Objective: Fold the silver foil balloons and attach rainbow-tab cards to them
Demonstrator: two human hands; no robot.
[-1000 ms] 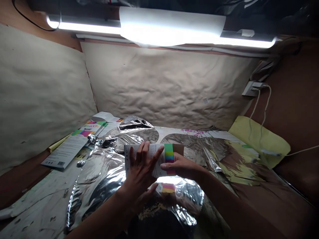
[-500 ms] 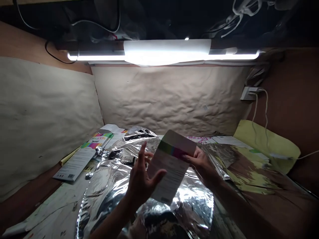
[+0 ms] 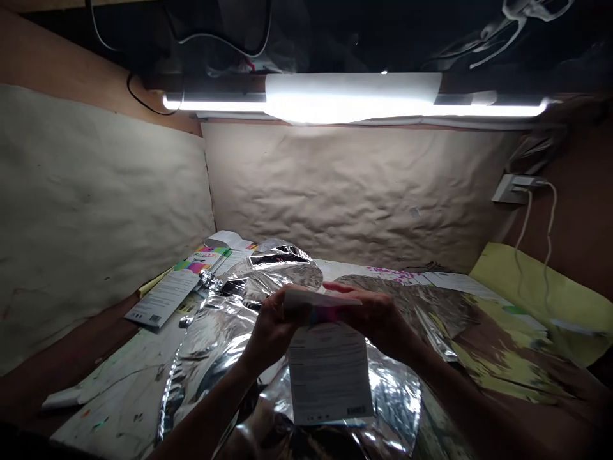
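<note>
Beige crumpled paper (image 3: 354, 191) lines the back and left walls, and a bright white tube light (image 3: 349, 96) runs across the top of the view. A brown-and-yellow paint-marked sheet (image 3: 507, 338) covers the right part of the counter (image 3: 119, 383), whose near-left surface is white and scuffed. A large, crinkled silver foil sheet (image 3: 287, 268) spreads over the middle, and a pale yellow-green cushion-like sheet (image 3: 531, 287) leans at the right end of the counter. A white wall socket (image 3: 512, 188) with white cables sits on the brown right wall.

A printed white card packet with a rainbow-coloured band (image 3: 328, 377) hangs above the foil, its top edge gripped between both hands. The left hand (image 3: 271, 332) is closed around the packet's top left end, with its fingers curled over it. The right hand (image 3: 378, 319) is closed around the top right end. At the far left, a flat printed packet with a colourful label (image 3: 172, 294) lies on the counter, beside a small twist of foil (image 3: 208, 279).
</note>
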